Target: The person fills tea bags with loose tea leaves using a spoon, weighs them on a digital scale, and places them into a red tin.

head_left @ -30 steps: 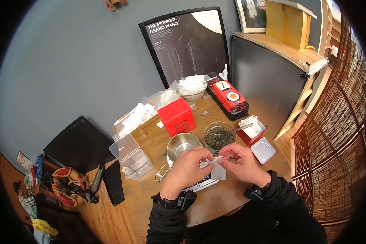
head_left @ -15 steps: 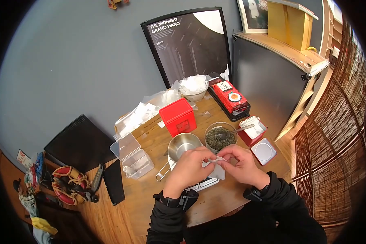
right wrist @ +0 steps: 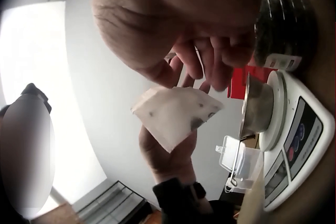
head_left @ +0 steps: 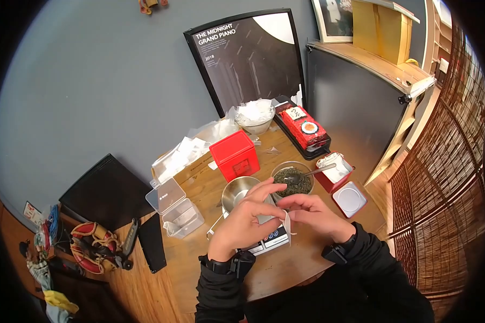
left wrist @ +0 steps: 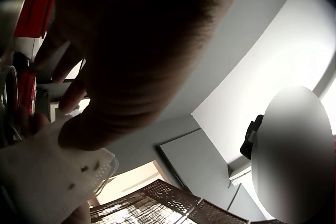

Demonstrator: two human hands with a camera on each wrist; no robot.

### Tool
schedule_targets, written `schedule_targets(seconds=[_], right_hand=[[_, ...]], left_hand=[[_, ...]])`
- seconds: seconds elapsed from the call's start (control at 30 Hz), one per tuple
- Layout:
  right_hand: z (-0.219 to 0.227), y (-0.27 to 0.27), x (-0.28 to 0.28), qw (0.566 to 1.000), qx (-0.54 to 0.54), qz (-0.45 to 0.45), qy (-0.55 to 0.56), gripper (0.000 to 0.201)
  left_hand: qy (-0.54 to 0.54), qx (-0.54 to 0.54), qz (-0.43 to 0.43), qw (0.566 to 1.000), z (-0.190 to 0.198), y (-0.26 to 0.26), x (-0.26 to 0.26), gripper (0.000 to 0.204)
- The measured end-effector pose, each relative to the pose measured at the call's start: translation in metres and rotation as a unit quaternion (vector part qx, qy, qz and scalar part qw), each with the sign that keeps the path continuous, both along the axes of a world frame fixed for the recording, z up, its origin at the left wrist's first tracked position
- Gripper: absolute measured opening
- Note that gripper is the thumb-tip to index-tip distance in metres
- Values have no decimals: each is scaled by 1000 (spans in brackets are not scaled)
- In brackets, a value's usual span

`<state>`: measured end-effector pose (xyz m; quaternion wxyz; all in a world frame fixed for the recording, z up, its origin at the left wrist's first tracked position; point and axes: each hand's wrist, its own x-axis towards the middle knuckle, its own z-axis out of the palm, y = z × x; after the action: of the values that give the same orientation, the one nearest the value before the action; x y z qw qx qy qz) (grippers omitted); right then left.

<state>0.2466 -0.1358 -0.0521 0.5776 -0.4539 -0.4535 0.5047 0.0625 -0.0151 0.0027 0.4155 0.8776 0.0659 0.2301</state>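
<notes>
A small white tea bag (right wrist: 176, 113) with a few dark specks inside hangs between both hands, over the front of a white kitchen scale (head_left: 275, 241). My left hand (head_left: 245, 220) pinches it between thumb and index finger, the other fingers raised and spread. From the other side, my right hand (head_left: 320, 216) pinches the bag's top edge. On the scale sits a metal pan (head_left: 233, 192) with a handle, partly behind the left hand. Just beyond the hands stands a clear container of dried tea leaves (head_left: 302, 187), a spoon (head_left: 322, 169) resting in it.
A red tin (head_left: 234, 153) stands behind the pan. Left of it is an open clear plastic box (head_left: 186, 218). An open red tin (head_left: 334, 175) holds white bags at right, beside its lid (head_left: 350, 200). A bowl of white bags (head_left: 255, 125) and a red package (head_left: 305, 129) lie farther back.
The tea bag has turned from facing the head camera to nearly edge-on. My left hand's upper fingers have lifted and spread, and more of the scale shows.
</notes>
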Motion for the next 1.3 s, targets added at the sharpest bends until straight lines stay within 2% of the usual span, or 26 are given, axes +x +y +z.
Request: schedule_targets(seconds=[0.03,0.07,0.13,0.17,0.27,0.37,0.53,0.63,0.7,0.77,0.83,0.93,1.17,1.23,1.3], right_hand=[[2,1,-2,995,-38,29,90,22],[0,1,-1,995,-37,29,91,22],[-7,3,4,983,-52,102,147,18],[-11,3,7,982,-52,102,147,18],[-16,2,11,984,-26,118,131,15],[-13,-2,12,992,-22,89,91,12],[-5,-6,9,998,-33,-4,47,12],[-3,-9,7,999,-18,-29,31,14],[-3,-9,5,999,-10,-40,24,14],[-2,-9,5,999,-3,-51,16,15],[-3,-9,4,996,25,-63,-58,15],[-13,-8,3,995,52,-71,-55,15],[-11,-9,0,995,61,-69,-26,14],[-5,-10,3,976,125,-72,-166,20],[9,-11,1,968,148,-62,-194,23]], left_hand=[[1,0,0,1000,0,0,0,22],[1,0,-4,1000,0,0,0,23],[2,-1,-8,1000,0,0,0,24],[2,-14,-11,1000,0,0,-1,24],[1,-6,-22,1000,-6,6,-2,22],[3,14,-34,999,-11,11,-3,20],[54,-44,-39,997,4,4,-9,29],[41,-29,-19,999,8,0,-8,26],[131,-53,30,990,7,1,-7,24],[121,-72,44,989,1,1,-6,22],[112,-93,57,988,0,0,-7,20],[121,-126,66,982,0,1,-10,17],[122,-75,55,988,11,-5,-13,15],[121,-52,51,990,11,-5,-12,16],[116,-33,21,992,7,-4,-11,15]])
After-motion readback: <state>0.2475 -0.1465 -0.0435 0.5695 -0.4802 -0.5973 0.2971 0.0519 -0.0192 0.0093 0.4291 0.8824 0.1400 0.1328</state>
